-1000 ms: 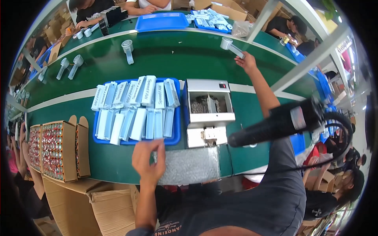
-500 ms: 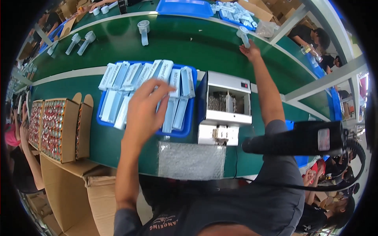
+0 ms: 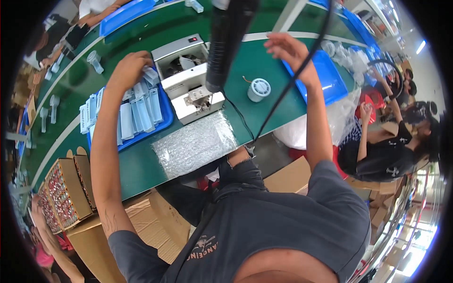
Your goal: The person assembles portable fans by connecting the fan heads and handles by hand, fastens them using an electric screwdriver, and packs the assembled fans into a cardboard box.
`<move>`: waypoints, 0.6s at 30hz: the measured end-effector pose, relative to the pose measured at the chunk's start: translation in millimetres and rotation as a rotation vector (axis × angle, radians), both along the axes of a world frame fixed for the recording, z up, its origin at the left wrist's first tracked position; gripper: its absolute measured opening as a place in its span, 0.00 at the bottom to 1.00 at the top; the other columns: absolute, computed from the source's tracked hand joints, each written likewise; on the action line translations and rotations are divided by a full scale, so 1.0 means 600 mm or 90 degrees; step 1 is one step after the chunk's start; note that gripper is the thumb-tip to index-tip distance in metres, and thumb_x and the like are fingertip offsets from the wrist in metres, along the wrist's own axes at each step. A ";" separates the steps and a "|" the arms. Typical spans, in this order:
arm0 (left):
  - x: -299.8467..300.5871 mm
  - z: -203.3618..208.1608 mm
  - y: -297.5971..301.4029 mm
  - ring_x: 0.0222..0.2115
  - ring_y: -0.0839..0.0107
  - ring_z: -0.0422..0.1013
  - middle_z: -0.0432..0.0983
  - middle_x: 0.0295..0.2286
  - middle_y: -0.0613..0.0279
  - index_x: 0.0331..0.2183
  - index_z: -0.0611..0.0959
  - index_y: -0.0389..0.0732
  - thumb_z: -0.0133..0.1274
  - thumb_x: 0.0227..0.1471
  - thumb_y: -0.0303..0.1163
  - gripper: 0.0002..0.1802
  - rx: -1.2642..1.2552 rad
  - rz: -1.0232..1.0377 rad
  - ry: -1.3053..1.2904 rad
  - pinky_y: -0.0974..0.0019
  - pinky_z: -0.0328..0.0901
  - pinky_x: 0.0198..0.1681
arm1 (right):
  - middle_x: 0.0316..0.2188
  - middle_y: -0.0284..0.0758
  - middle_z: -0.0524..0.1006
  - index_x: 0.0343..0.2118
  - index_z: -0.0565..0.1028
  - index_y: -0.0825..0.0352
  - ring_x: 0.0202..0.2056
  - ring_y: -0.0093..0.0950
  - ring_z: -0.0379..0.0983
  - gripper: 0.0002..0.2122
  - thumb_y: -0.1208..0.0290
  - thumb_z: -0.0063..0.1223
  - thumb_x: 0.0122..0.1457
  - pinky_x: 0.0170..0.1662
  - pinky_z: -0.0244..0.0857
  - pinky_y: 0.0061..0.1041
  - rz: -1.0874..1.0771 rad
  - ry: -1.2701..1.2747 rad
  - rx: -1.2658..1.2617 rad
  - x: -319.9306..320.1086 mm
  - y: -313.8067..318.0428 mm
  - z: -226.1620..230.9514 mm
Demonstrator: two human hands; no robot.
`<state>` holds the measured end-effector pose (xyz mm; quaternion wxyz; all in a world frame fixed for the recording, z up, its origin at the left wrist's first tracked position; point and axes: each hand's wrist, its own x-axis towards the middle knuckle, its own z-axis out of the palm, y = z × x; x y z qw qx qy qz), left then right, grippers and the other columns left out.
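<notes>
My left hand (image 3: pixel 128 70) is at the far end of a blue tray (image 3: pixel 166 115) filled with light blue plastic casings (image 3: pixel 137 115). Its fingers are closed around the end of one tilted casing (image 3: pixel 151 75), with the fingertips partly hidden. Over the bench to the right, my right hand (image 3: pixel 291 54) is raised with loosely spread fingers and nothing in them. Below and left of it stands a round, white and pale blue fan-like part (image 3: pixel 259 89) with a short wire. A silver box-shaped device (image 3: pixel 181 78) holding loose metal pieces stands beside the tray.
Bubble wrap (image 3: pixel 196 144) lies along the bench's near edge. An empty blue tray (image 3: pixel 325 78) and plastic bags are at the right. A black pole-mounted tool (image 3: pixel 231 42) and its cable hang across the view. Cartons of small parts (image 3: pixel 61 193) stand left; light blue parts (image 3: pixel 95 62) rest on the green belt.
The view has swung to the right. My right hand has come back from the light blue part on the belt, and my left hand has moved to the tray's far end.
</notes>
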<state>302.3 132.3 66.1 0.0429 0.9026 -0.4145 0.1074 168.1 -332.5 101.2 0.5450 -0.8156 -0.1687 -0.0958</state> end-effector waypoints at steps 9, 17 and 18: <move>-0.165 0.096 0.056 0.34 0.54 0.75 0.77 0.33 0.49 0.45 0.76 0.39 0.50 0.57 0.28 0.13 -0.325 0.323 0.058 0.52 0.69 0.37 | 0.52 0.44 0.76 0.58 0.68 0.70 0.52 0.37 0.76 0.32 0.67 0.71 0.53 0.53 0.70 0.36 -0.232 0.024 -0.207 -0.181 0.056 -0.152; -0.435 -0.036 -0.047 0.49 0.63 0.72 0.74 0.46 0.55 0.56 0.72 0.33 0.56 0.61 0.31 0.24 -1.279 0.149 0.623 0.55 0.65 0.60 | 0.49 0.51 0.77 0.59 0.66 0.78 0.49 0.40 0.78 0.41 0.61 0.74 0.44 0.57 0.70 0.39 0.238 -0.150 0.402 -0.298 0.135 -0.041; -0.442 -0.027 -0.076 0.51 0.61 0.72 0.74 0.46 0.54 0.57 0.71 0.33 0.57 0.62 0.33 0.25 -1.276 0.171 0.635 0.53 0.63 0.63 | 0.49 0.52 0.77 0.58 0.67 0.78 0.49 0.40 0.78 0.41 0.62 0.76 0.44 0.57 0.69 0.39 0.286 -0.105 0.344 -0.305 0.162 -0.034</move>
